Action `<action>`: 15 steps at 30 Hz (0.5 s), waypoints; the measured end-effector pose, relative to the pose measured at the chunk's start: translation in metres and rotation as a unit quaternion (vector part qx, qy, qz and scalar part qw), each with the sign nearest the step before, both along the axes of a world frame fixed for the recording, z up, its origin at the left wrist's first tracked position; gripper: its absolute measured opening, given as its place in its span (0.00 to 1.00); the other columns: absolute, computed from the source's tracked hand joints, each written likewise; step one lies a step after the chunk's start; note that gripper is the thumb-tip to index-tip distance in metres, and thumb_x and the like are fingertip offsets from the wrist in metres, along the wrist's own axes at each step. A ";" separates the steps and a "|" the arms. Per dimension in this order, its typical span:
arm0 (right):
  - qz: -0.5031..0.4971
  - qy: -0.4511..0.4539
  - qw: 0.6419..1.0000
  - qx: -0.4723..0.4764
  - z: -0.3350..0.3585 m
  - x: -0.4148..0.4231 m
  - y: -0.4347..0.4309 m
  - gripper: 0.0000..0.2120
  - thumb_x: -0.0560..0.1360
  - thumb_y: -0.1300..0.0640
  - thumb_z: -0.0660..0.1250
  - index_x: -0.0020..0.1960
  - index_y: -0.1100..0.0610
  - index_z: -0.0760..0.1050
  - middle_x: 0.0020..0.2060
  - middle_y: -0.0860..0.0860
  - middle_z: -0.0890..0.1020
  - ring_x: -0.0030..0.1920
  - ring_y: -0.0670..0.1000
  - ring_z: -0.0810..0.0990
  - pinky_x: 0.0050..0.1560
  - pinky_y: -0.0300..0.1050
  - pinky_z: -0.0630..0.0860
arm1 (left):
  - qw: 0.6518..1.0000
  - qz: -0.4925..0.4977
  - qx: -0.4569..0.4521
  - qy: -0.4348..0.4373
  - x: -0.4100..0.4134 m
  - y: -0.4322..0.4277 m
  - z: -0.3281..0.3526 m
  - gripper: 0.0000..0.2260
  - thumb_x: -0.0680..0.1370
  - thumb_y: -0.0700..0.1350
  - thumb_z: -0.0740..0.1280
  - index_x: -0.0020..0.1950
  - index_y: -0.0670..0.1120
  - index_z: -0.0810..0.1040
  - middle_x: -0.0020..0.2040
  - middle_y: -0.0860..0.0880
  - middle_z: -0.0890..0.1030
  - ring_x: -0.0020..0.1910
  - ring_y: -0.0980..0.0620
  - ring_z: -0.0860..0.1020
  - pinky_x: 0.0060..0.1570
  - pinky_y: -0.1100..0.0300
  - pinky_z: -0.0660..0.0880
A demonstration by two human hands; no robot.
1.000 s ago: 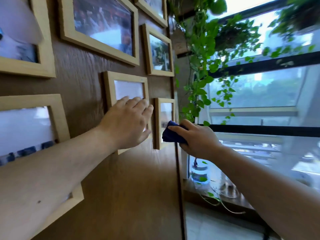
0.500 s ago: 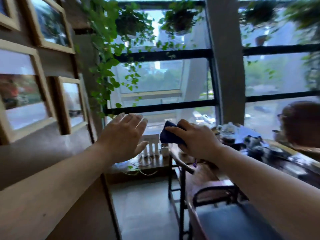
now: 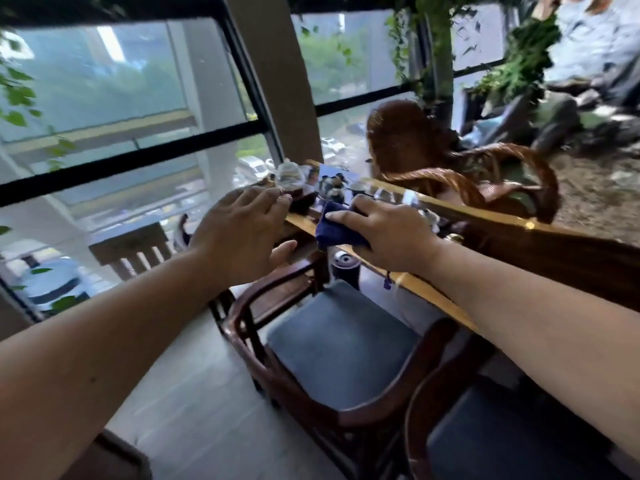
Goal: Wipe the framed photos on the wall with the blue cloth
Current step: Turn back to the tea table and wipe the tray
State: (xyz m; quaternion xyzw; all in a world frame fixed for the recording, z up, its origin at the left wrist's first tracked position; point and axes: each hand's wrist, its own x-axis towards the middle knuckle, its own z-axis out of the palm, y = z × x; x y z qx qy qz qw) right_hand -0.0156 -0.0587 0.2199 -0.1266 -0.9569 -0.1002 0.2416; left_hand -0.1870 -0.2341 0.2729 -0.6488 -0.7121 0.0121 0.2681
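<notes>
The blue cloth is bunched up in my right hand, which grips it in the air above the near edge of a long wooden table. My left hand hovers just left of it with fingers spread and nothing in it. Both arms reach forward from the bottom corners of the view. No framed photo or wall is in sight; the view faces the window and the table.
A dark wooden chair with a blue cushion stands below my hands, a second one at the lower right. Tea ware sits on the table's far end. A large window, hanging plants and a carved wooden seat lie beyond.
The view has swung right, away from the photo wall to the window, then to the table and chairs. My left hand left the frame; my right hand kept the cloth throughout.
</notes>
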 end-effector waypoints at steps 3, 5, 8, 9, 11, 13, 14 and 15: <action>-0.039 -0.011 0.999 -0.012 -0.019 0.054 0.033 0.25 0.71 0.49 0.65 0.67 0.49 0.70 0.52 0.53 0.77 0.43 0.59 0.80 0.35 0.53 0.78 | 0.999 -0.037 -0.010 -0.019 0.039 0.050 -0.020 0.31 0.73 0.61 0.58 0.67 0.39 0.72 0.65 0.39 0.76 0.63 0.39 0.73 0.63 0.46 0.69; -0.063 -0.011 0.998 -0.022 -0.034 0.088 0.053 0.24 0.71 0.49 0.65 0.67 0.50 0.71 0.53 0.54 0.77 0.45 0.59 0.79 0.35 0.53 0.77 | 0.998 -0.057 -0.018 -0.027 0.062 0.078 -0.037 0.30 0.74 0.60 0.61 0.68 0.41 0.71 0.66 0.40 0.76 0.64 0.40 0.73 0.63 0.46 0.70; -0.102 -0.018 0.993 -0.049 -0.063 0.139 0.085 0.24 0.72 0.49 0.65 0.67 0.50 0.71 0.56 0.55 0.77 0.49 0.60 0.80 0.36 0.52 0.77 | 0.994 -0.093 -0.027 -0.049 0.099 0.120 -0.067 0.26 0.75 0.57 0.63 0.66 0.40 0.73 0.64 0.41 0.78 0.62 0.40 0.75 0.59 0.47 0.73; -0.109 -0.022 0.992 -0.059 -0.072 0.151 0.094 0.24 0.72 0.50 0.65 0.68 0.50 0.71 0.56 0.55 0.76 0.49 0.60 0.79 0.37 0.52 0.76 | 0.993 -0.100 -0.032 -0.058 0.108 0.129 -0.076 0.26 0.75 0.56 0.64 0.66 0.40 0.73 0.63 0.41 0.78 0.62 0.40 0.75 0.58 0.47 0.74; -0.129 -0.035 0.987 -0.086 -0.096 0.182 0.115 0.25 0.71 0.51 0.65 0.68 0.51 0.70 0.56 0.56 0.76 0.48 0.60 0.79 0.36 0.52 0.76 | 0.990 -0.111 -0.050 -0.076 0.130 0.155 -0.102 0.26 0.75 0.56 0.65 0.67 0.41 0.73 0.63 0.41 0.78 0.62 0.40 0.75 0.59 0.47 0.73; -0.147 -0.037 0.982 -0.115 -0.119 0.206 0.132 0.26 0.71 0.49 0.63 0.68 0.51 0.70 0.54 0.56 0.76 0.47 0.59 0.79 0.35 0.52 0.76 | 0.986 -0.124 -0.069 -0.093 0.149 0.179 -0.127 0.26 0.75 0.55 0.65 0.67 0.40 0.72 0.64 0.41 0.78 0.62 0.40 0.75 0.60 0.47 0.73; -0.156 -0.033 0.979 -0.130 -0.133 0.217 0.141 0.26 0.71 0.47 0.61 0.68 0.51 0.70 0.53 0.55 0.76 0.46 0.59 0.79 0.35 0.52 0.76 | 0.983 -0.129 -0.079 -0.102 0.159 0.192 -0.141 0.26 0.75 0.55 0.65 0.67 0.40 0.72 0.63 0.41 0.78 0.62 0.40 0.75 0.60 0.47 0.73; -0.163 -0.029 0.976 -0.144 -0.143 0.225 0.147 0.26 0.70 0.46 0.59 0.68 0.51 0.70 0.53 0.55 0.76 0.46 0.59 0.79 0.35 0.52 0.76 | 0.982 -0.131 -0.086 -0.109 0.166 0.201 -0.151 0.26 0.75 0.55 0.65 0.66 0.40 0.73 0.63 0.41 0.78 0.62 0.40 0.76 0.60 0.47 0.73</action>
